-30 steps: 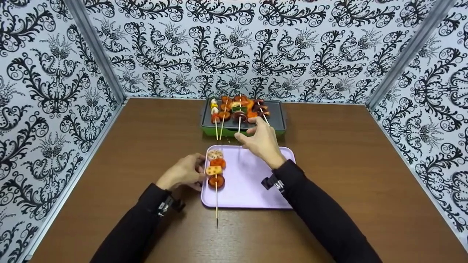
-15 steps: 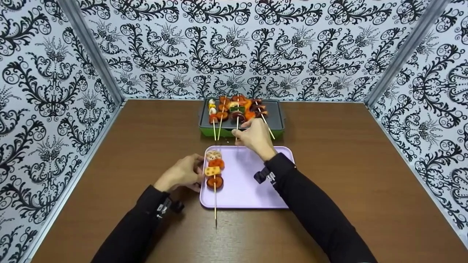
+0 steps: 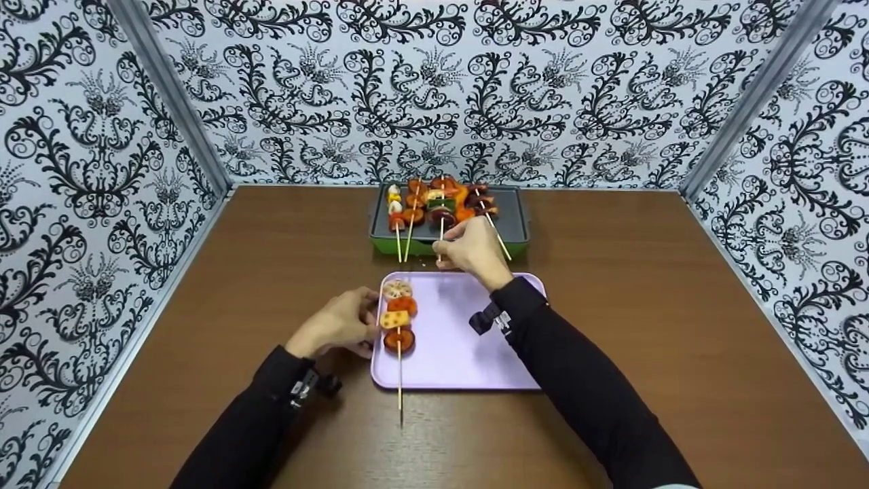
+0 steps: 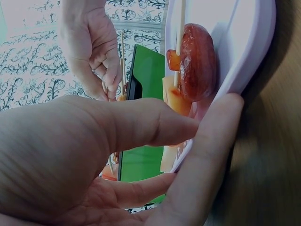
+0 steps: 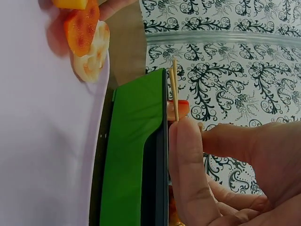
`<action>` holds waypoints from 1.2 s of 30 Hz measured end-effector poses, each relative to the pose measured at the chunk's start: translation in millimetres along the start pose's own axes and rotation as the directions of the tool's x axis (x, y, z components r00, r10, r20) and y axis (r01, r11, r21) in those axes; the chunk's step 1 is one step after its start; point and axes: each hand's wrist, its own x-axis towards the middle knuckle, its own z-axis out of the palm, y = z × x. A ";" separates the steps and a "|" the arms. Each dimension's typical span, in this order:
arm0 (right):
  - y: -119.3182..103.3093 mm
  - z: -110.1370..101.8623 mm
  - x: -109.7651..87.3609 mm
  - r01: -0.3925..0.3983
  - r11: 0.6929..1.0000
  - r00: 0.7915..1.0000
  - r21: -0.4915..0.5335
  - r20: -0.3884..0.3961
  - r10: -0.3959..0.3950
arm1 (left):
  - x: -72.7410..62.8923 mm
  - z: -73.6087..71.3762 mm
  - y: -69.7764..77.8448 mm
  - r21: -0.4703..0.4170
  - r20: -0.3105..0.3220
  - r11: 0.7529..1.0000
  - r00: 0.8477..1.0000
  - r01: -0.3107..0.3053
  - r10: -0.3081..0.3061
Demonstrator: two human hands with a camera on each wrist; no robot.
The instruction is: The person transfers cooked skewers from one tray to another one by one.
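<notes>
My right hand pinches the bare stick of a food skewer between thumb and fingers; the skewer's dark round, green and orange pieces lie on the grill. My left hand grips the left rim of a lilac tray, the thumb at the rim beside the food. Along the tray's left side lies another skewer with a lotus slice, an orange piece, a yellow piece and a brown round. Its stick overhangs the front edge. In the right wrist view, my fingers hide most of the pinched stick.
The green-sided grill with a dark top stands behind the tray. Two skewers lie on its left part, sticks overhanging the front, and a dark-meat skewer lies to the right. Patterned walls enclose the brown table.
My right hand has moved slightly left and its thumb and fingers have closed on the middle skewer's stick. My left hand stays at the tray's rim.
</notes>
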 end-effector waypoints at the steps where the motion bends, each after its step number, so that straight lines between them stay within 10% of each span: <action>1: -0.5 -0.2 0.2 -0.007 1.000 1.000 0.015 0.003 0.007 | -0.4 0.1 -0.1 0.005 0.000 1.000 1.000 -0.006 0.006; 17: -4.0 -9.2 -0.7 -0.082 0.967 0.994 0.242 0.087 0.062 | -1.9 0.6 1.8 -0.002 0.000 1.000 1.000 0.010 -0.010; 36: 0.0 -7.9 -4.9 -0.048 0.964 0.994 0.261 0.103 0.022 | -0.9 0.0 0.6 0.011 -0.002 1.000 1.000 -0.026 0.026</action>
